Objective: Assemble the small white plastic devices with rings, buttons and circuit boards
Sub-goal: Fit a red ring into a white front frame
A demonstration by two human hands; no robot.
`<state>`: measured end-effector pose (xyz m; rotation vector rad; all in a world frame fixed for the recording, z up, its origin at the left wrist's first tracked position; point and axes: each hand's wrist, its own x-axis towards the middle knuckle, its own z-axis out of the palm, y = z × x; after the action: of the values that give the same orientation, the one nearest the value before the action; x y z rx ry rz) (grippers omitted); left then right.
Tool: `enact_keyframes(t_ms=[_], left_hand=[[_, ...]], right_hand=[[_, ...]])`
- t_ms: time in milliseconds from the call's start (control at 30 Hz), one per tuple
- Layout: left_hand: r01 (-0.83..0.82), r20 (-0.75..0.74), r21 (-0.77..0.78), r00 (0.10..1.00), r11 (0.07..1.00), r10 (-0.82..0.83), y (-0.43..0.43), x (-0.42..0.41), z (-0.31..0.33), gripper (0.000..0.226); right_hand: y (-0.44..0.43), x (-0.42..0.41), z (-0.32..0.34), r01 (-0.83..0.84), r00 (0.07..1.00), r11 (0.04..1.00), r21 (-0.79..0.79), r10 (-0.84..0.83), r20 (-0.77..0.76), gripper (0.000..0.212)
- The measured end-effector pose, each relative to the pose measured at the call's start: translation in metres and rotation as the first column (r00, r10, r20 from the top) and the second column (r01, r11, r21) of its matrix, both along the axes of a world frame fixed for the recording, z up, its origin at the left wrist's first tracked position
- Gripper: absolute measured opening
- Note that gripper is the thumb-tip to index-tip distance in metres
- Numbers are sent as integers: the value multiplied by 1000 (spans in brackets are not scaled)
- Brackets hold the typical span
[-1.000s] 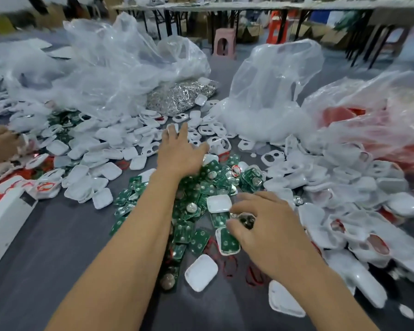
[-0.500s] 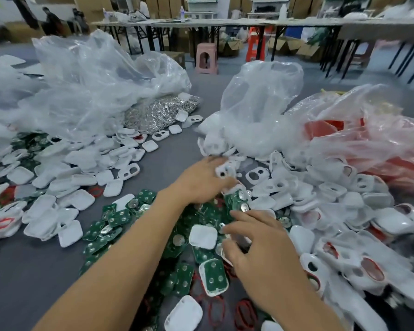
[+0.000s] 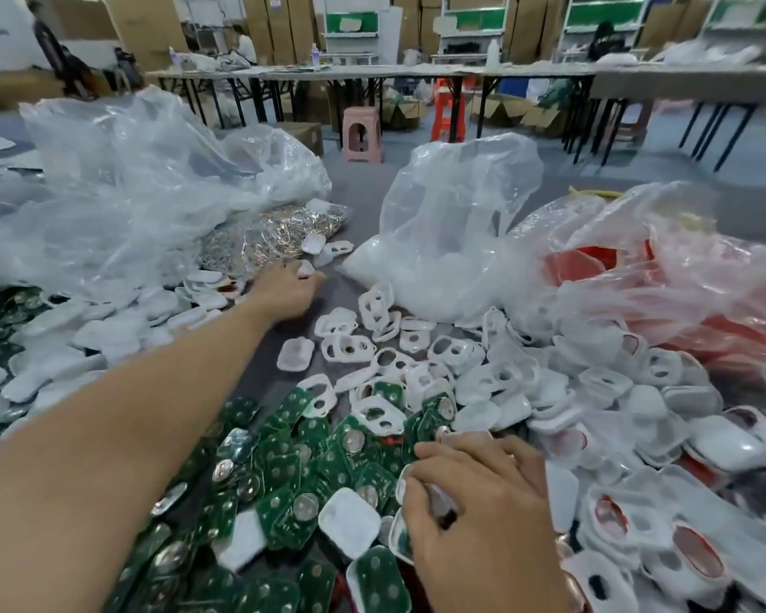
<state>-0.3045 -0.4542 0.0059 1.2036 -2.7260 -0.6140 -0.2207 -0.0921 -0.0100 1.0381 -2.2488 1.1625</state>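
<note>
Beside the right hand (image 3: pixel 483 515) lie green circuit boards (image 3: pixel 284 471) — silver-dotted.

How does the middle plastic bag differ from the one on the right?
The middle bag holds white contents; the right bag shows red ones. The middle bag stands tall and puffed; the right bag sprawls lower and wider, cut off by the frame's edge. Both are translucent plastic, with white shells heaped before them.

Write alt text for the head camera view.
A person's left hand reaches out to a bag of shiny metal parts, while the right hand grips a white shell over a pile of green circuit boards. White plastic shells and clear bags surround them.
</note>
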Motion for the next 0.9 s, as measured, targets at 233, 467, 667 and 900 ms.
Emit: enact_keyframes(t_ms=[233, 467, 667, 900], left_hand=[[225, -80, -68, 970, 972, -230, 24, -13, -17, 54], [423, -62, 156, 906, 892, -419, 121, 18, 7, 53], [520, -154, 165, 853, 838, -499, 187, 46, 19, 37], [240, -535, 193, 839, 951, -103, 192, 87, 46, 17]], right_hand=[[-6, -4, -8, -22, 999, 1000, -8, 22, -50, 3], [-2, 0, -3, -16, 998, 999, 31, 14, 64, 6], [4, 4, 15, 108, 974, 994, -35, -98, 203, 11], [45, -24, 52, 261, 917, 962, -86, -219, 334, 19]])
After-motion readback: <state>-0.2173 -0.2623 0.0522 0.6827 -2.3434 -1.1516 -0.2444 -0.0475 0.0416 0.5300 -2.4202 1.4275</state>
